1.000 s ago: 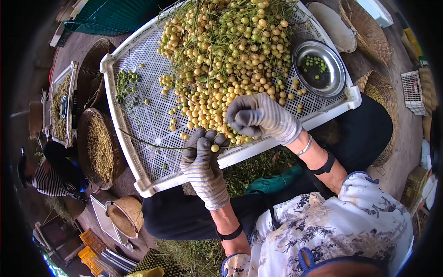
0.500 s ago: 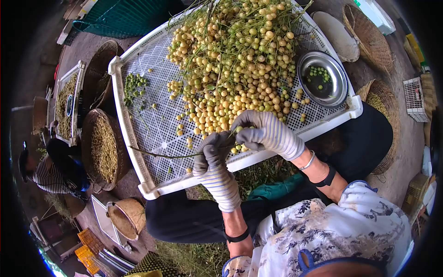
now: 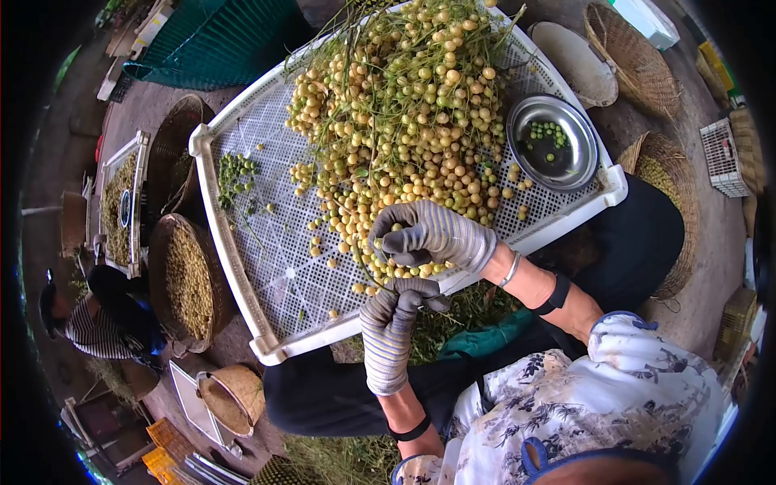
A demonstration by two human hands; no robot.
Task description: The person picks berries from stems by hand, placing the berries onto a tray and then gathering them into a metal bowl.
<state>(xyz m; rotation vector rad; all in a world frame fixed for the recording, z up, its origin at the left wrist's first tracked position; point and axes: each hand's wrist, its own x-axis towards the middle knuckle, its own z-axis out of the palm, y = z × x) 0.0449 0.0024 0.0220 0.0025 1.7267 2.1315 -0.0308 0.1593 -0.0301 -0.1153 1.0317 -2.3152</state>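
A large heap of small round yellow-green fruits on thin stems lies on a white perforated tray. Over the tray's near edge, my left hand, in a grey-and-striped glove, is closed on a thin green stem that curves up and away. Just above it, my gloved right hand has its fingers curled in a pinch over the fruits. A fruit shows at its fingertips; whether it is gripped is partly hidden. Loose fruits lie below and left of the right hand.
A metal bowl with small green fruits stands on the tray's right side. A green fruit cluster lies at its left. Wicker baskets of fruit stand beside the tray. A person in a striped top sits at far left near another tray.
My left hand has moved right and down, and the stem's end that pointed left now curves upward. My right hand has shifted left, over the fruits. The whole view has shifted slightly.
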